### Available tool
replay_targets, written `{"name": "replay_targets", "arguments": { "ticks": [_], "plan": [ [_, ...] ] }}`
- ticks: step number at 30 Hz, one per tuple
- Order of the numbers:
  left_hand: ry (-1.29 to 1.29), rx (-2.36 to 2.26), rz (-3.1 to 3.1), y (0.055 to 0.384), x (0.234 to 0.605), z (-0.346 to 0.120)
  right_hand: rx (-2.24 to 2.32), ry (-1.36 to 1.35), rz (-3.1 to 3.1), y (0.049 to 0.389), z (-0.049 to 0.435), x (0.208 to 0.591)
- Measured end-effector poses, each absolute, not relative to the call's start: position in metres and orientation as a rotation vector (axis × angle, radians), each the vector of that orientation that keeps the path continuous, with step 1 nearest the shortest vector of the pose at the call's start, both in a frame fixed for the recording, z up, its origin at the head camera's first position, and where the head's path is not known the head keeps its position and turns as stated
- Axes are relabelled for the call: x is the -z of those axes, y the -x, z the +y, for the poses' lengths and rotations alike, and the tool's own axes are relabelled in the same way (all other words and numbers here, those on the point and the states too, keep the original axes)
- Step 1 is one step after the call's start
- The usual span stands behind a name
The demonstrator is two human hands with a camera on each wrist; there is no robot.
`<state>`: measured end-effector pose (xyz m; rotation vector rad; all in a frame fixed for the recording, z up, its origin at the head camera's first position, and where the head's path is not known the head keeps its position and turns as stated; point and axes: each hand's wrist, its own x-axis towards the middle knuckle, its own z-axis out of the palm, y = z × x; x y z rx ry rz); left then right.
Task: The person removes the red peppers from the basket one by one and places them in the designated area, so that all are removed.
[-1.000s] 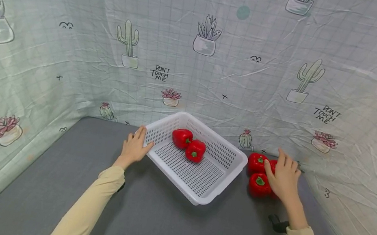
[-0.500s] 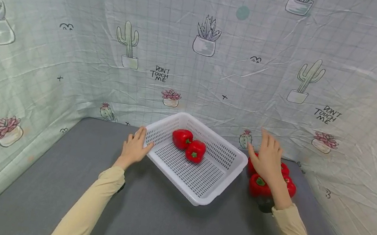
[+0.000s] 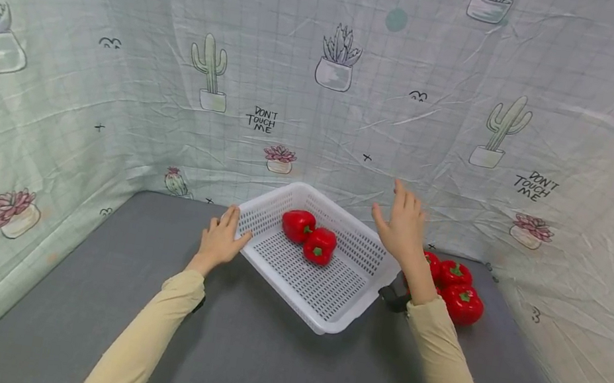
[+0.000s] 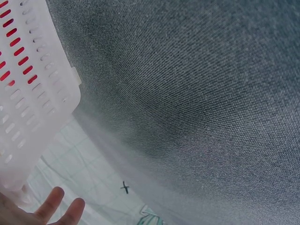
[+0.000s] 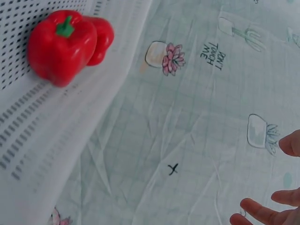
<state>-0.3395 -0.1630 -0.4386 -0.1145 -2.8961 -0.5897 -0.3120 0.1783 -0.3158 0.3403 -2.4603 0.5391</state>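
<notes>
- Head view, right of center: we see the right hand [image 3: 404, 224], fingers spread and empty, swung left from the clustered peppers [image 3: 462, 304], carrying none across, we judge.
- Left of center, the left hand [image 3: 219, 241] rests straightened fingers on the white basket [image 3: 322, 288].
- Mid-frame, two red peppers, one to the left [image 3: 298, 225], lie inside the basket.

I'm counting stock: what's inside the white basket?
Two red peppers lie close together inside the white basket, with perforated floor visible beside them. The floor directly beneath them is covered.
</notes>
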Motion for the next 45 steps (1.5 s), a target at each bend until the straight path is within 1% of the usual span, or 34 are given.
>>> {"name": "replay_targets", "arguments": {
  "ticks": [7,14,22,35,45],
  "plan": [
    [0.112,0.582,-2.889,0.339,0.437,-0.163,-0.667,-0.333,-2.441,0.328,0.147,0.322],
    [0.106,0.594,-2.897,0.339,0.438,-0.162,-0.641,-0.319,-2.438,0.346,0.117,0.344],
    [0.110,0.613,-2.891,0.339,0.439,-0.161,-0.658,-0.295,-2.503,0.356,0.093,0.367],
    [0.106,0.598,-2.877,0.338,0.439,-0.163,-0.552,-0.242,-2.651,0.374,0.087,0.392],
    [0.114,0.619,-2.879,0.338,0.440,-0.162,-0.405,-0.299,-2.860,0.376,0.093,0.404]
  ]
}}
